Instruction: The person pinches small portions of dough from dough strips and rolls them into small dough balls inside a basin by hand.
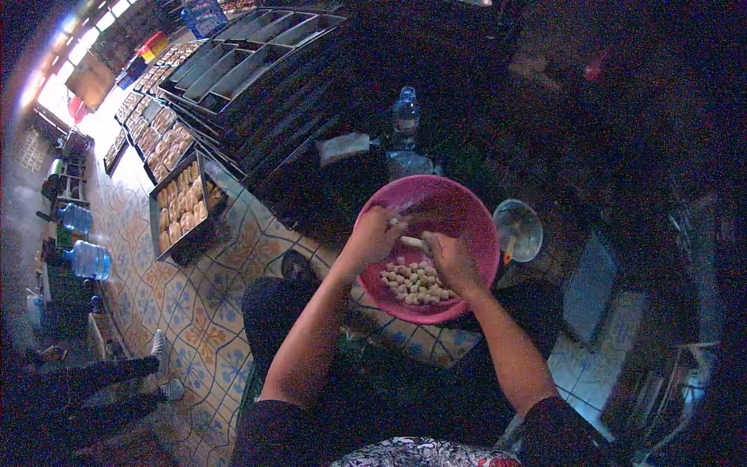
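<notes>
A pink basin (430,316) rests at my knees, with many small pale dough balls (416,283) heaped in its near part. Over the basin, my right hand (451,258) is closed on a short pale strip of dough (414,243) that points toward the other hand. My left hand (377,233) is just left of it, above the basin's left side. Its fingers are curled together near a small whitish bit, and what they hold is too blurred to make out.
A clear bowl (517,230) with an orange-handled utensil stands right of the basin. Beyond it are a plastic bottle (406,118) and a white packet (344,146). Trays of bread rolls (184,204) and stacked dark baking pans (233,74) stand left; a person's legs (128,372) show lower left.
</notes>
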`<state>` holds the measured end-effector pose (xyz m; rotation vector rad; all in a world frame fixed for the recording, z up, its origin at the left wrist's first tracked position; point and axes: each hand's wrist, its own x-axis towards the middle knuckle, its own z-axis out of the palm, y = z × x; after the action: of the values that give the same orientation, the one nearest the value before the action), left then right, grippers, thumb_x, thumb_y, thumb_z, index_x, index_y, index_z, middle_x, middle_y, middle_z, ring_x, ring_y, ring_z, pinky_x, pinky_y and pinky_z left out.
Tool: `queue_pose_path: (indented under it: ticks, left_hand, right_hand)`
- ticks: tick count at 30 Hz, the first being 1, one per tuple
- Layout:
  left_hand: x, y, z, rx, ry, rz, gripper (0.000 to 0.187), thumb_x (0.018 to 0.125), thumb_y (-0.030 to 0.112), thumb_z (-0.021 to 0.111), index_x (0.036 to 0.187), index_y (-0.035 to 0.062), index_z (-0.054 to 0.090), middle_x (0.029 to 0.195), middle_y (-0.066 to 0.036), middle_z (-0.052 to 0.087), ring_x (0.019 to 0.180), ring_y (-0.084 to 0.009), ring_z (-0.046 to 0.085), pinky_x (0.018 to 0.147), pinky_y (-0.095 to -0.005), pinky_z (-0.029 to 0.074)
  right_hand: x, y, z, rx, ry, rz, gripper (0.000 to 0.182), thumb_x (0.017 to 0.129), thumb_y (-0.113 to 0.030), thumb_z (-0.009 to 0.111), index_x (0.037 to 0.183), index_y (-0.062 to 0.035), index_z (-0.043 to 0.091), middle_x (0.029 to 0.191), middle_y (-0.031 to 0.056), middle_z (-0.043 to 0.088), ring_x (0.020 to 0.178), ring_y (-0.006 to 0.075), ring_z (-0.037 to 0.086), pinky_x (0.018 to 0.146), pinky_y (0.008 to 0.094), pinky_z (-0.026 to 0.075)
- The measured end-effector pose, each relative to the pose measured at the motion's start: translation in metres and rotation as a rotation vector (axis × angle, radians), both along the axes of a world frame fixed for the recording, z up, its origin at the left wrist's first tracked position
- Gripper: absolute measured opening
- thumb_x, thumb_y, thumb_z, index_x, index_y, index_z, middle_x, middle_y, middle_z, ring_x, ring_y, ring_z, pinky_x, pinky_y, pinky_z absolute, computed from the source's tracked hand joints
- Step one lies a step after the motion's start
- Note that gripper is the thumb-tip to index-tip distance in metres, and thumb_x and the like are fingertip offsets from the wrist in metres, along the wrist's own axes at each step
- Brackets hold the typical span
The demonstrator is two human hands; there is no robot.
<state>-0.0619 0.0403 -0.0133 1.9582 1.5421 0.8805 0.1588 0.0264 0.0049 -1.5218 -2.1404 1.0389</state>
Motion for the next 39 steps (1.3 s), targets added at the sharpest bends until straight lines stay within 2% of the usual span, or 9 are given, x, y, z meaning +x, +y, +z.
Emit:
queue_pose_path:
  ticks: [2, 9, 13, 18, 21, 24, 27, 36, 39]
  left_hand:
    - [-0.003, 0.006, 0.006, -0.167, -0.164, -0.140, 0.019, 0.087, 0.014, 0.066, 0.100, 0.0001, 0.069, 0.100, -0.023, 0.070, 0.093, -0.0420, 0.067, 0.080, -0.0477, 0.052]
    - [0.012, 0.023, 0.010, -0.372, 0.317, -0.368, 0.039, 0.084, 0.006, 0.062, 0.122, 0.0066, 0.065, 0.103, -0.023, 0.070, 0.101, -0.0398, 0.066, 0.088, -0.0488, 0.053]
    - [0.004, 0.006, -0.053, -0.096, 0.330, -0.254, 0.045, 0.083, 0.006, 0.061, 0.128, 0.0073, 0.062, 0.107, -0.024, 0.068, 0.102, -0.0399, 0.066, 0.090, -0.0472, 0.054]
    - [-0.004, -0.007, -0.049, -0.190, 0.564, -0.227, 0.045, 0.085, 0.007, 0.062, 0.129, 0.0023, 0.060, 0.114, -0.025, 0.065, 0.106, -0.0424, 0.065, 0.098, -0.0478, 0.051]
    - [0.021, -0.037, 0.084, -0.120, 0.523, -0.286, 0.046, 0.085, 0.010, 0.065, 0.130, 0.0009, 0.058, 0.118, -0.025, 0.065, 0.110, -0.0416, 0.064, 0.100, -0.0469, 0.050]
    - [0.032, -0.009, 0.021, -0.117, -0.052, -0.404, 0.050, 0.087, 0.013, 0.067, 0.133, 0.0014, 0.054, 0.123, -0.026, 0.063, 0.114, -0.0403, 0.063, 0.098, -0.0458, 0.051]
    - [0.033, -0.004, 0.006, -0.100, -0.138, -0.314, 0.050, 0.089, 0.013, 0.066, 0.135, 0.0019, 0.050, 0.121, -0.027, 0.065, 0.112, -0.0407, 0.065, 0.093, -0.0473, 0.053]
    - [0.032, -0.009, 0.056, -0.184, 0.187, -0.270, 0.037, 0.098, 0.013, 0.050, 0.133, 0.0033, 0.053, 0.113, -0.024, 0.068, 0.102, -0.0426, 0.067, 0.087, -0.0492, 0.054]
    - [0.026, -0.001, -0.003, -0.114, 0.243, -0.205, 0.035, 0.098, 0.011, 0.049, 0.132, 0.0044, 0.055, 0.116, -0.024, 0.067, 0.106, -0.0413, 0.066, 0.090, -0.0481, 0.053]
  right_hand:
    - [0.010, 0.005, -0.022, 0.040, 0.041, 0.011, 0.045, 0.105, -0.038, 0.040, 0.116, -0.0044, 0.068, 0.103, 0.0235, 0.072, 0.095, 0.0430, 0.068, 0.088, 0.0510, 0.050]
    - [0.031, 0.001, -0.043, 0.056, 0.156, 0.050, 0.029, 0.094, -0.022, 0.066, 0.117, -0.0053, 0.066, 0.112, 0.0182, 0.069, 0.102, 0.0357, 0.067, 0.090, 0.0427, 0.052]
    - [0.021, 0.009, -0.021, 0.239, -0.030, 0.070, 0.035, 0.081, -0.018, 0.079, 0.114, -0.0073, 0.071, 0.111, 0.0158, 0.071, 0.102, 0.0338, 0.068, 0.091, 0.0419, 0.054]
    - [0.019, 0.018, -0.001, 0.101, 0.109, 0.056, 0.027, 0.087, -0.021, 0.075, 0.109, -0.0064, 0.075, 0.107, 0.0147, 0.074, 0.097, 0.0316, 0.071, 0.089, 0.0410, 0.055]
    - [0.016, 0.015, 0.016, -0.014, 0.128, 0.070, 0.028, 0.090, -0.024, 0.072, 0.110, -0.0057, 0.075, 0.106, 0.0152, 0.075, 0.097, 0.0305, 0.072, 0.089, 0.0398, 0.055]
    - [0.016, 0.020, 0.007, -0.019, 0.185, 0.052, 0.030, 0.091, -0.023, 0.070, 0.114, -0.0047, 0.073, 0.109, 0.0150, 0.074, 0.100, 0.0286, 0.072, 0.092, 0.0385, 0.054]
    - [0.020, 0.024, 0.001, -0.021, 0.267, 0.056, 0.034, 0.090, -0.019, 0.071, 0.120, -0.0036, 0.070, 0.114, 0.0139, 0.073, 0.105, 0.0267, 0.070, 0.097, 0.0376, 0.052]
    - [0.031, 0.033, 0.005, 0.030, 0.173, 0.055, 0.037, 0.091, -0.019, 0.071, 0.124, -0.0037, 0.065, 0.119, 0.0125, 0.071, 0.111, 0.0263, 0.067, 0.101, 0.0376, 0.050]
    - [0.036, 0.038, -0.002, 0.000, 0.065, 0.032, 0.037, 0.092, -0.021, 0.071, 0.124, -0.0044, 0.065, 0.119, 0.0128, 0.070, 0.111, 0.0261, 0.067, 0.099, 0.0381, 0.051]
